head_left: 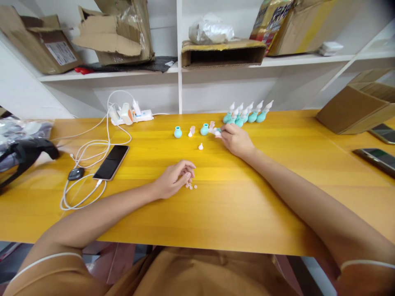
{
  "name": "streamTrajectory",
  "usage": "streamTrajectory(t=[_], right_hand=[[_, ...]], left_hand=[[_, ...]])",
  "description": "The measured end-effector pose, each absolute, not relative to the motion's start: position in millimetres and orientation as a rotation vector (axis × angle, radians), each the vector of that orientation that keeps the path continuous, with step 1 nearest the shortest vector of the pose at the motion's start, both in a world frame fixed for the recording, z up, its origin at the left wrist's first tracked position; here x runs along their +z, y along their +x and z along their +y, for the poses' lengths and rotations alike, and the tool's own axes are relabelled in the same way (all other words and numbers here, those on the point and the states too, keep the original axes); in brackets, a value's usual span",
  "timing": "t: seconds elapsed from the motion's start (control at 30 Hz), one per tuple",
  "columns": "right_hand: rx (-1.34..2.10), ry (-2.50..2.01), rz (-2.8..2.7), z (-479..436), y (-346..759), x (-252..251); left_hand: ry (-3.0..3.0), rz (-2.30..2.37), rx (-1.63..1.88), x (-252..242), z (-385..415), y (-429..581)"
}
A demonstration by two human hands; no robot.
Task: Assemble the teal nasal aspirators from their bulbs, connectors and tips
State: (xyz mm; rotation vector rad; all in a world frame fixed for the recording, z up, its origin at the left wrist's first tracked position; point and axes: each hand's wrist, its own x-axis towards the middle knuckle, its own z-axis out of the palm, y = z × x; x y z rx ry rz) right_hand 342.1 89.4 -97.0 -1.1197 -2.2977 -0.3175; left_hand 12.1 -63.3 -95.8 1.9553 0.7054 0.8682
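My right hand (235,139) reaches far across the yellow table (277,197) and pinches a small clear plastic piece (213,130) beside a teal bulb (204,129). My left hand (175,179) rests curled on the table, its fingertips touching several tiny clear bits (191,187). Another teal bulb (177,132) stands alone to the left. A clear nozzle (191,131) and a small white tip (200,146) lie between the bulbs. Several assembled teal bulbs with white nozzles (247,114) stand in a row behind my right hand.
A black phone (111,162), white cables (83,172) and a black mouse (75,173) lie at the left, near a power strip (131,115). A cardboard box (354,109) and two phones (378,158) sit at the right. Shelves behind hold cartons.
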Motion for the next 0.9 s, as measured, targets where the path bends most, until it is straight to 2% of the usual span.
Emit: streamTrajectory(t=[0.13, 0.23, 0.33, 0.43, 0.6, 0.73, 0.9], right_hand=[[-0.220, -0.996, -2.041, 53, 327, -75], [-0.147, -0.794, -2.079, 0, 302, -65], [-0.038, -0.549, -2.182, -51, 278, -73], [-0.070, -0.493, -2.322, -77, 264, -89], [-0.198, -0.376, -2.440, -74, 262, -103], [-0.025, -0.525, -2.364, -66, 268, -102], [-0.156, -0.577, -2.274, -48, 283, -98]], left_hand=[[2.094, 0.802, 0.962, -93, -64, 14], [2.210, 0.891, 1.025, -92, -63, 14], [2.283, 0.873, 1.041, -93, -61, 12], [2.360, 0.746, 0.947, -93, -59, 9], [2.434, 0.681, 0.828, -88, -59, 8], [2.423, 0.848, 0.911, -87, -59, 8], [2.363, 1.150, 1.108, -84, -59, 9]])
